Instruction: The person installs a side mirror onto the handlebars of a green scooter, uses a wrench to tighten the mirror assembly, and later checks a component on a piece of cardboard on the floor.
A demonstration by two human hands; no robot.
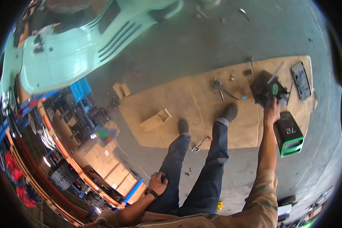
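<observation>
My right arm reaches forward over the cardboard, and my right hand (271, 111) is at the near edge of a black open-looking casing (260, 91). Its fingers are bent together beside a small greyish piece; what they grip is too small to make out. A round green patch shows on the casing, and a thin metal rod lies across its far side. Right beside my hand lies a black battery-like box (287, 127) with a green handle frame. My left hand (158, 183) rests on my left thigh, fingers curled round something small and dark that I cannot identify.
Flat cardboard (178, 95) covers the floor under my feet. On it lie a dark panel (301, 80), a wired round part (217, 84) and a small open carton (155, 119). A mint-green scooter body (64, 57) stands far left, above orange-edged shelving (64, 146).
</observation>
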